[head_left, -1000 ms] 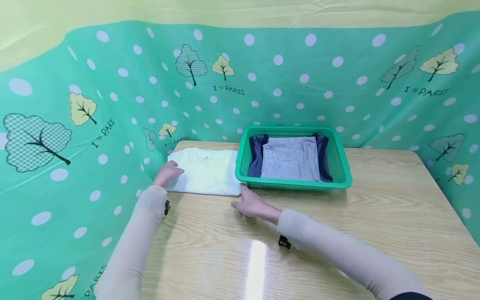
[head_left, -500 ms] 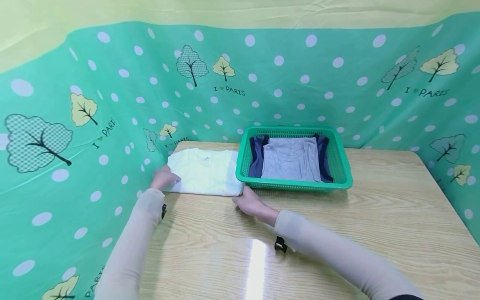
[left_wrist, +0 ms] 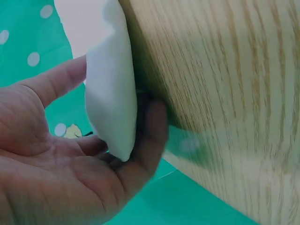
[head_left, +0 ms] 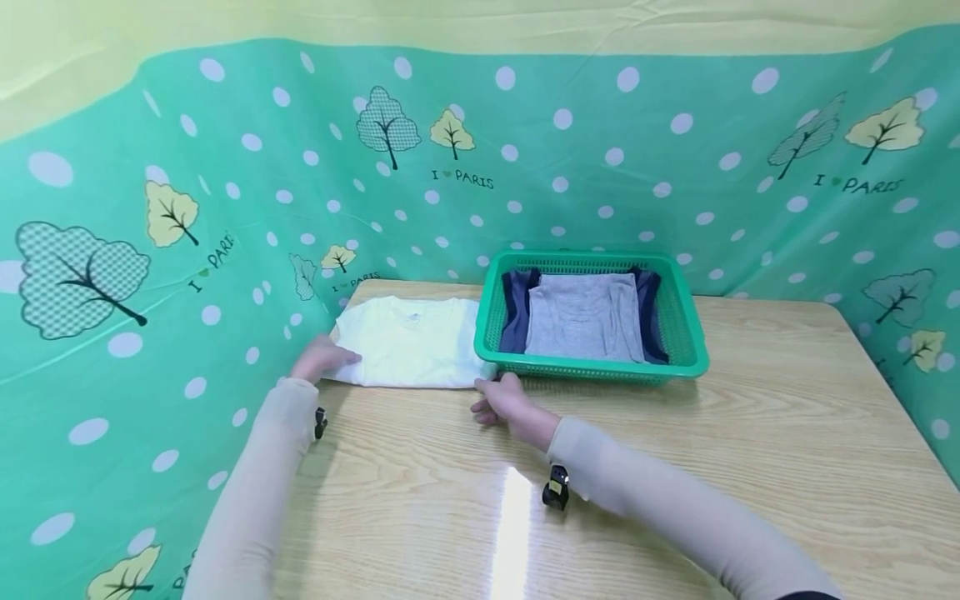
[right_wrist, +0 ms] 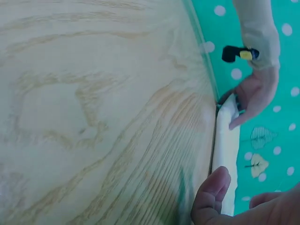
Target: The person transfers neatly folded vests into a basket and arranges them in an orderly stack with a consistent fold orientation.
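A white folded T-shirt (head_left: 408, 342) lies at the far left of the table, its neckline toward the back. At its front left corner my left hand (head_left: 321, 360) grips the fabric. Up close in the left wrist view, the thumb lies on one side of the shirt's edge and the fingers (left_wrist: 157, 126) curl under the other. My right hand (head_left: 513, 404) pinches the front right corner, just below the green basket (head_left: 592, 365). Seen from the right wrist, the shirt's edge (right_wrist: 226, 145) runs between both hands.
Inside the basket, right of the shirt, a grey folded top (head_left: 581, 317) lies over a navy garment (head_left: 651, 317). Green dotted cloth (head_left: 555, 167) hangs behind and along the left side. The wooden table (head_left: 750, 433) extends forward and to the right.
My left hand has slid from on top of the shirt's left side out to its front left corner. The right hand has shifted slightly right and now pinches the opposite corner.
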### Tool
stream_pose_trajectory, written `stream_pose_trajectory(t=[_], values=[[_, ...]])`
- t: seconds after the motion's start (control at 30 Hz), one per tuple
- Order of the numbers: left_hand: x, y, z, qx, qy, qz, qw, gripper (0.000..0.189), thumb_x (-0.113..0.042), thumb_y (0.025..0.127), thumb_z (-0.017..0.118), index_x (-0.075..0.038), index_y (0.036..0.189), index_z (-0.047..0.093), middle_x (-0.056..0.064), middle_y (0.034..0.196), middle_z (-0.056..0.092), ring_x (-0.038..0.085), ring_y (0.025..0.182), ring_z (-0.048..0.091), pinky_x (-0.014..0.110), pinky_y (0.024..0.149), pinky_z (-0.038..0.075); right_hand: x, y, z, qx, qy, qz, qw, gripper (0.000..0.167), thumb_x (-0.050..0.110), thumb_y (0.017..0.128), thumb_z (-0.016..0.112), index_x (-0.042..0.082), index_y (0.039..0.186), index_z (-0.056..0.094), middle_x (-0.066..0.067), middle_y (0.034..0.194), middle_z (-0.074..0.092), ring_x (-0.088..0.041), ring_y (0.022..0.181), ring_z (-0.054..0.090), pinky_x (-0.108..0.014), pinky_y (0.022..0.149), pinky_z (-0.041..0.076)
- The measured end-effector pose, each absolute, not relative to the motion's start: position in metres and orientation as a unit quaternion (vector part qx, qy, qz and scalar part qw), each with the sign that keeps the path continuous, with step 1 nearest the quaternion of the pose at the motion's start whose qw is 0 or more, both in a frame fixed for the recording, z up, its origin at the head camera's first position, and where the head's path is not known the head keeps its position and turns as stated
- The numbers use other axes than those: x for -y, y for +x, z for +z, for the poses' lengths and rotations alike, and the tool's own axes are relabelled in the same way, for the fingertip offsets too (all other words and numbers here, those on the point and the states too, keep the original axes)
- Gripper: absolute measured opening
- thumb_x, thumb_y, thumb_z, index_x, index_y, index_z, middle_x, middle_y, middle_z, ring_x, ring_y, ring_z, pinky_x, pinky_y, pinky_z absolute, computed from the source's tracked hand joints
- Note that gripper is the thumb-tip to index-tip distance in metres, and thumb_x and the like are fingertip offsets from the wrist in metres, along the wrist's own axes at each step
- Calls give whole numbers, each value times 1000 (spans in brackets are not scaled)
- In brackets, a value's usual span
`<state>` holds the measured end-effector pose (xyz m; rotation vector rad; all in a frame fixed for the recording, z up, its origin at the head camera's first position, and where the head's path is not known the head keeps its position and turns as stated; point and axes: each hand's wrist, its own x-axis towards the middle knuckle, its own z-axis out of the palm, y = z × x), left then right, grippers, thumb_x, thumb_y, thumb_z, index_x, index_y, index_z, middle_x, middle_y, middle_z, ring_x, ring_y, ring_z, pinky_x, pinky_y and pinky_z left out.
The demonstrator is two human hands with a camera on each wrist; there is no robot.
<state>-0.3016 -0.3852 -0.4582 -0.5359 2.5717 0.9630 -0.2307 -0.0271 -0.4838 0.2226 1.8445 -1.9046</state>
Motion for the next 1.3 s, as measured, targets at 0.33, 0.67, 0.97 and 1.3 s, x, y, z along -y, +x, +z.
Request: stream_pose_trajectory(t=[0.33, 0.67, 0.97, 1.3], values=[[394, -304, -461, -887, -202, 368, 191, 96, -23, 99, 72, 18, 159, 8, 39, 155, 29, 42, 121, 49, 42, 91, 53, 10, -250, -491, -618, 111, -721, 293, 30, 13, 109, 57, -12, 125, 65, -21, 109, 75, -17, 71, 73, -32, 66, 63], [393, -300, -463, -893, -215, 339, 202, 92, -21, 100, 69, 18, 158, 8, 41, 156, 26, 44, 125, 44, 50, 106, 44, 5, -254, -500, -599, 121, -735, 293, 28, 13, 110, 57, -10, 123, 66, -23, 112, 75, -20, 77, 77, -30, 65, 63], [390, -300, -467, -868, -221, 396, 204, 94, -9, 98, 68, 14, 161, 1, 40, 160, 16, 42, 122, 48, 34, 81, 60, 8, -256, -505, -576, 134, -754, 286, 27, 7, 108, 58, -15, 121, 67, -19, 96, 77, -18, 70, 76, -31, 68, 63], [391, -299, -460, -887, -195, 358, 217, 94, -13, 96, 68, 16, 160, 6, 41, 154, 25, 44, 123, 48, 37, 83, 60, 3, -255, -507, -604, 120, -730, 296, 23, 8, 105, 61, -11, 108, 72, -12, 84, 75, -16, 67, 74, -29, 61, 62]])
